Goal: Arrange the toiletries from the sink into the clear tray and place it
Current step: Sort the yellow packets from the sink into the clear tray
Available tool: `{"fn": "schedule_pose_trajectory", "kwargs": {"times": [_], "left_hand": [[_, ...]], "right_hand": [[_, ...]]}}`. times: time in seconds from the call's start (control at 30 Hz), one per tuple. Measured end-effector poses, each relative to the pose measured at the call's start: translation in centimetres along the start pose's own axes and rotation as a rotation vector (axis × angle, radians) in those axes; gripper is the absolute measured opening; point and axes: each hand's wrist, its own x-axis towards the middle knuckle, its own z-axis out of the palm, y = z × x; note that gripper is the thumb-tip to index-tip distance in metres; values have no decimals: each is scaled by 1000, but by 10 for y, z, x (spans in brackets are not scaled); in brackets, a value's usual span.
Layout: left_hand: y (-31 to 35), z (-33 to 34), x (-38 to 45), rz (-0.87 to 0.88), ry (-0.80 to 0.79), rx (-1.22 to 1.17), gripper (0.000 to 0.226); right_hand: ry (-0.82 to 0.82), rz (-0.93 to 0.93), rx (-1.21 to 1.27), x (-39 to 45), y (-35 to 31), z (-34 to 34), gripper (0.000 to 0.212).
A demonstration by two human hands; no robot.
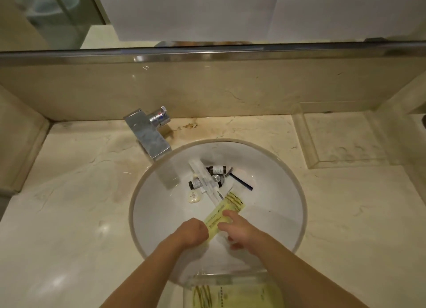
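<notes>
hands first, since that's the main thing in your head view: your left hand (193, 232) is curled into a fist around the near end of a long yellow packet (224, 212), and your right hand (239, 230) rests on top of the same packet with its fingers (227, 214) spread over it, thumb underneath as far as i can tell. so both are on that one packet, low in the near part of the white sink (285, 206).

rest of the toiletries sit in a little pile around the sink's middle: two small dark bottles, one (216, 169) further back and one (196, 183) more to the left, a long clear-wrapped stick item (205, 181) lying diagonally across them, a blue razor (239, 179) off to the right of the pile, and a small cream sachet (193, 196) just left of the stick's lower part. something round and shiny sits between the bottles, can't tell what it is.

clear tray (230, 282) is at the near edge of the sink, right under your forearms, with another yellow packet (232, 296) already lying in it.

chrome faucet (149, 132) stands at the back left of the sink on the marble counter (69, 192). a second clear tray (341, 137) sits on the counter back right, well apart from the sink.
</notes>
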Motion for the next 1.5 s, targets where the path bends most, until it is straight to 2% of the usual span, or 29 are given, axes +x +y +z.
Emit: {"fn": "schedule_pose_trajectory", "kwargs": {"times": [0.1, 0.17, 0.23, 0.3, 0.37, 0.47, 0.53, 0.63, 0.7, 0.77, 0.83, 0.93, 1.03, 1.17, 1.3, 1.4, 1.5], "left_hand": [[-3, 4, 5, 16, 27, -111, 17], [-2, 5, 2, 32, 51, -172, 24], [3, 6, -1, 79, 53, -170, 24], [10, 8, -6, 146, 26, -145, 10], [16, 9, -10, 203, -1, -147, 12], [20, 9, -17, 213, -44, -238, 15], [22, 7, -21, 204, -27, -296, 17], [23, 3, -27, 196, 69, -343, 15], [24, -1, -31, 169, 160, -405, 15], [24, -7, -39, 149, 236, -492, 14], [25, -15, -47, 150, 283, -606, 32], [27, -28, -62, 184, 278, -872, 51], [30, -34, -80, 221, 194, -1052, 43], [30, -33, -108, 261, 154, -1080, 36], [21, -29, -130, 311, 144, -1034, 43], [15, -23, -147, 349, 95, -940, 49], [7, -13, -164, 361, 52, -876, 45]], "right_hand": [[-5, -26, 32, 7, 3, 2, 63], [-15, -40, 79, 7, 2, 3, 64], [-35, -32, 149, 6, -2, 5, 63], [-54, -23, 175, 4, -4, 6, 56], [-58, 0, 221, 5, -2, 6, 37], [50, 19, 272, 5, 6, 2, 19], [182, -47, 185, 3, 9, -3, 12], [326, -159, 109, -11, 0, -13, 23], [306, -221, 108, -25, -9, -22, 30], [243, -264, 63, -43, -16, -29, 47], [169, -298, 50, -59, -19, -33, 61], [37, -334, 90, -85, -22, -33, 52], [-35, -364, 33, -107, -18, -30, 46], [-13, -433, -30, -129, -11, -27, 36], [136, -485, -169, -145, -3, -23, 19], [190, -486, -256, -152, 8, -19, 18], [202, -507, -244, -159, 23, -13, 19]]}}
